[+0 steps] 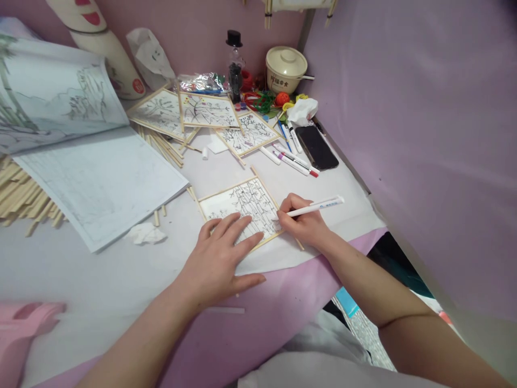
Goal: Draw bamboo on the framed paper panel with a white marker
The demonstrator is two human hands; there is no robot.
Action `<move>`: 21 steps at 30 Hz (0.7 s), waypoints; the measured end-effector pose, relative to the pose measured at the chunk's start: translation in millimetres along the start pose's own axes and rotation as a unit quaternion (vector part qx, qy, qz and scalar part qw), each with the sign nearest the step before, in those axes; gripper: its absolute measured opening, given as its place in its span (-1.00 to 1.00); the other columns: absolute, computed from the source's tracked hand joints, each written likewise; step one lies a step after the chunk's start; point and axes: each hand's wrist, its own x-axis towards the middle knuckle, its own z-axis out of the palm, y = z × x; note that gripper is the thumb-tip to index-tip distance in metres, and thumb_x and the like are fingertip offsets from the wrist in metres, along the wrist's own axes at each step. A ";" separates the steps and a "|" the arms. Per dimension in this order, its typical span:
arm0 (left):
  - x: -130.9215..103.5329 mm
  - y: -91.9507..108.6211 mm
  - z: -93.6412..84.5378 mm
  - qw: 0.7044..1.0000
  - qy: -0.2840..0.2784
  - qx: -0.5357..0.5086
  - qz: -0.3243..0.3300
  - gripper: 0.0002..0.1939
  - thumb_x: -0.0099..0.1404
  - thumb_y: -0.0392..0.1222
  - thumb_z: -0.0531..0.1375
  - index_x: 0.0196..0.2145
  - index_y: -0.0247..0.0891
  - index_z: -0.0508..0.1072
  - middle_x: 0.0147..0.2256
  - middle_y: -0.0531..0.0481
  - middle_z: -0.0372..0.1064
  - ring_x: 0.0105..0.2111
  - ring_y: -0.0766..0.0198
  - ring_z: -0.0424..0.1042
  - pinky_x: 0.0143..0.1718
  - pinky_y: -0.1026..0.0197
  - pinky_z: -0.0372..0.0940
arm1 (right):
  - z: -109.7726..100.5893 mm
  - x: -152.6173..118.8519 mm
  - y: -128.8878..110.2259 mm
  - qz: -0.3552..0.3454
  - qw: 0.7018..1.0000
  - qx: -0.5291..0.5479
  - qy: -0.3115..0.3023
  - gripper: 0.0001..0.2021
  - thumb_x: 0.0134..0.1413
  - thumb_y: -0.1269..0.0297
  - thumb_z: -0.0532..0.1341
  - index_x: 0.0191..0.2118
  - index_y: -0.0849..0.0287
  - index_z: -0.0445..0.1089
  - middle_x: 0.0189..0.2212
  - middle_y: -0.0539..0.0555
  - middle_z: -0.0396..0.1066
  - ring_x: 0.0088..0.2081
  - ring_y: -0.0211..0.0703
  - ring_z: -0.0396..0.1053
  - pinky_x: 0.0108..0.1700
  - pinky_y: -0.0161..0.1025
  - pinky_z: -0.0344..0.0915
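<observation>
White-covered table point(100, 275) is pretty packed tbh: pale wooden sticks point(24, 191), a flat black smartphone point(317, 147), a round cream lidded bowl point(286, 67). Wood-framed black-line bamboo drawing point(253, 200) lies near the front edge.

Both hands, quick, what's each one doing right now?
Left hand: open, spread across the framed bamboo drawing, grasping nothing.
Right hand: closed, holding a white pen in its grip.

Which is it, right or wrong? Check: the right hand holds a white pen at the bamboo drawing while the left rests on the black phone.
Wrong about the left hand: the head view shows it resting on the bamboo drawing, not the black phone. The right hand does hold the white pen at that drawing.
</observation>
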 end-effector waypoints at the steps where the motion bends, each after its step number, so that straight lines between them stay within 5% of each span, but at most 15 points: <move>1: -0.1 -0.1 0.2 1.000 0.002 -0.001 0.000 -0.32 0.19 0.24 0.24 0.19 -0.08 0.34 0.27 -0.27 0.12 0.26 -0.27 0.03 0.14 -0.32 -0.02 | 0.0 0.1 -0.2 0.000 1.000 -0.003 -0.002 -0.82 0.01 0.38 0.18 -0.52 0.11 0.16 -0.60 -0.09 0.23 -0.54 -0.31 0.19 -0.47 -0.31 0.12; 21: 0.2 0.4 0.3 1.000 -0.002 0.009 0.002 -0.31 0.19 0.26 0.22 0.19 -0.09 0.34 0.27 -0.27 0.12 0.26 -0.24 0.03 0.14 -0.30 -0.02 | 0.7 0.3 0.4 -0.008 1.000 -0.006 0.007 -0.81 -0.01 0.38 0.17 -0.54 0.11 0.13 -0.61 -0.10 0.20 -0.56 -0.32 0.16 -0.49 -0.30 0.10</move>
